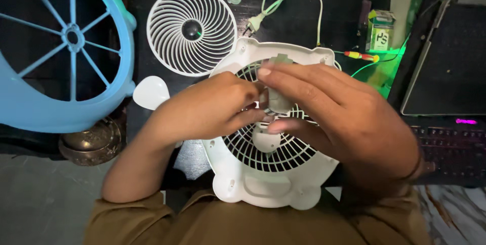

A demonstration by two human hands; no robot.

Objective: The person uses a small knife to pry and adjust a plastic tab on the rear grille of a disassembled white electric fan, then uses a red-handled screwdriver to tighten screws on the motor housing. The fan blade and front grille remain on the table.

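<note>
White housing point(268, 184) sits under our hands: left point(210, 108) and right point(344, 113) both pinch the motor point(277, 100) (grille point(191, 30) just beside, keyboard point(450, 143) crowding right).

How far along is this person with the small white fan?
Already done: the round white spiral grille lies off the fan, apart on the dark table. In hand: the left hand and right hand pinch a small grey part over the middle of the white plastic fan housing. Left: the grille is not on the housing, and the white plug lies loose.
</note>
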